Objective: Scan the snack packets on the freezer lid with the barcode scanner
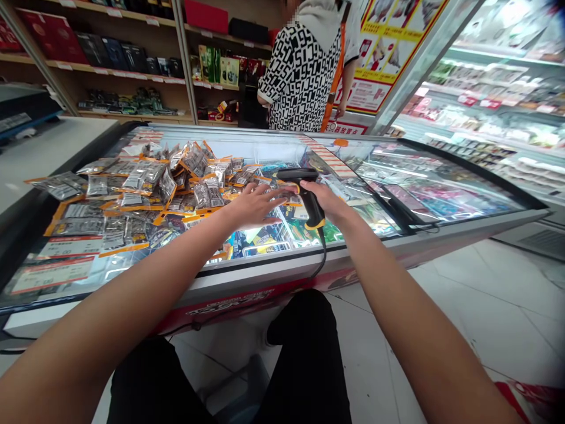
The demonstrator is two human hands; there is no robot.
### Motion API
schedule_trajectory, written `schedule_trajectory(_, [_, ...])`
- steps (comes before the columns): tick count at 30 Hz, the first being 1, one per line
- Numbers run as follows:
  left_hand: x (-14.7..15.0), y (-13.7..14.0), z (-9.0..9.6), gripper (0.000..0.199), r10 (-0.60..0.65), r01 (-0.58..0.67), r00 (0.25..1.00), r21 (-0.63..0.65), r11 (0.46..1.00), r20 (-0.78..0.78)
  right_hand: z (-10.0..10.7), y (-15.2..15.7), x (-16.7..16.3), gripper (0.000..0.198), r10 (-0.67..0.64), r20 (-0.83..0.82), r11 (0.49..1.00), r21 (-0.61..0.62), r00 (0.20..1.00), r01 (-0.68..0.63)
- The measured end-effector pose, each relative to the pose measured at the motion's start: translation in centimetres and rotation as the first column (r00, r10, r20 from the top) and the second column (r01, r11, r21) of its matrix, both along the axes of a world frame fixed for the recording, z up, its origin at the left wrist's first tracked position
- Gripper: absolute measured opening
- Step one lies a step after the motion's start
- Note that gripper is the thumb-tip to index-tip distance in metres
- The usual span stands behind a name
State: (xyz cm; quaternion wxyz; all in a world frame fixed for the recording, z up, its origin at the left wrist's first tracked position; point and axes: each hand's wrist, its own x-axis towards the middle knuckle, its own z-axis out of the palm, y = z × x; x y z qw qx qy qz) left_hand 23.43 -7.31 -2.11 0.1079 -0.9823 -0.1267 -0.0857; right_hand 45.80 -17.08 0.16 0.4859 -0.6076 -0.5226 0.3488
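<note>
A black and yellow barcode scanner [312, 206] is over the glass top of the chest freezer, its cable hanging over the front edge. My right hand [326, 199] grips it from the right side, the thumb by the scanner's neck. My left hand [258, 206] is stretched out flat, palm down, with its fingers apart. Its fingertips reach up to the left side of the scanner; whether they touch it is hard to tell. Left of that hand lies a loose pile of small clear snack packets [145, 176] with orange edges.
The chest freezer [265, 274] spans the front, with price labels [66, 259] at its left. A person in a patterned shirt [300, 76] stands behind it. Stocked shelves [128, 68] line the back; a lit refrigerated display [494, 100] stands at right. A counter [66, 147] is at left.
</note>
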Motion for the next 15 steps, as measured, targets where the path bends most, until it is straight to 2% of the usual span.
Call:
schedule_trajectory(3, [0.1, 0.2, 0.1, 0.062, 0.016, -0.018, 0.999, -0.032, 0.999, -0.042, -0.2, -0.2, -0.7, 0.039, 0.02, -0.074, 1.0, 0.024, 0.997, -0.018])
schedule_trajectory(5, [0.1, 0.2, 0.2, 0.064, 0.059, -0.061, 0.997, -0.032, 0.998, -0.053, -0.1, -0.8, -0.9, 0.038, -0.078, -0.117, 0.996, 0.03, 0.99, 0.082])
schedule_trajectory(8, [0.1, 0.1, 0.2, 0.069, 0.135, -0.136, 0.99, -0.022, 0.99, -0.036, 0.2, -2.5, -0.9, 0.037, -0.176, -0.144, 0.984, -0.055, 0.974, 0.17])
schedule_trajectory(11, [0.0, 0.1, 0.1, 0.072, 0.181, -0.181, 0.983, -0.013, 0.983, -0.012, 0.4, -4.4, -0.9, 0.04, -0.125, -0.115, 0.984, -0.145, 0.985, 0.107])
schedule_trajectory(15, [-0.1, 0.1, 0.0, 0.073, 0.181, -0.181, 0.983, -0.029, 0.983, -0.011, 0.2, -5.6, -1.0, 0.044, -0.076, -0.093, 0.983, -0.177, 0.993, 0.058])
